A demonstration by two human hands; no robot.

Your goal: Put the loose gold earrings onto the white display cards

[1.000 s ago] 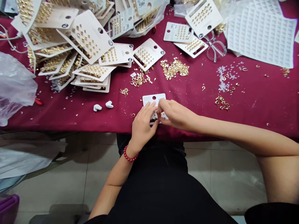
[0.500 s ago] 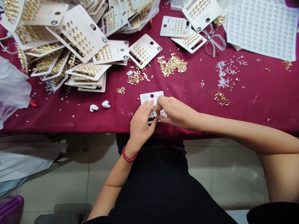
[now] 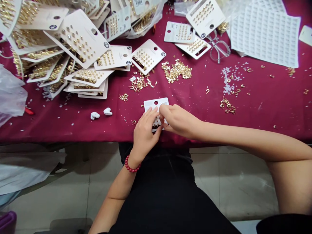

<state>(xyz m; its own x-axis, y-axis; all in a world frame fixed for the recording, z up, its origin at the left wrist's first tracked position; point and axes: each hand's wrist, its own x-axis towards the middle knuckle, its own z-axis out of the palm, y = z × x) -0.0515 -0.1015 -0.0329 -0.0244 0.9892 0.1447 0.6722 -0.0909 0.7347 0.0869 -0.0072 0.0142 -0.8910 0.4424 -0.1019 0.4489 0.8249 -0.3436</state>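
A white earring card (image 3: 156, 103) lies on the dark red cloth near the table's front edge, with small gold studs low on it. My left hand (image 3: 145, 129), a red bead bracelet (image 3: 132, 165) at its wrist, rests on the card's left side, fingers apart. From the right, my right hand (image 3: 179, 121) bends over the card with its fingers pinched together; whatever is between the fingertips is too small and hidden to name. Above the card are piles of tiny gold pieces (image 3: 176, 71) and gold hooks (image 3: 137, 83).
Filled earring cards (image 3: 83, 39) are heaped at the back left. White earbuds (image 3: 107, 111) lie left of my hands. Glasses (image 3: 219, 50), a sticker sheet (image 3: 265, 35), clear bits (image 3: 227, 84) and loose hooks (image 3: 227, 105) lie to the right.
The view has shifted slightly, so the table things appear a little lower and further left. Both hands stay at the card, with my right fingers slightly shifted over it.
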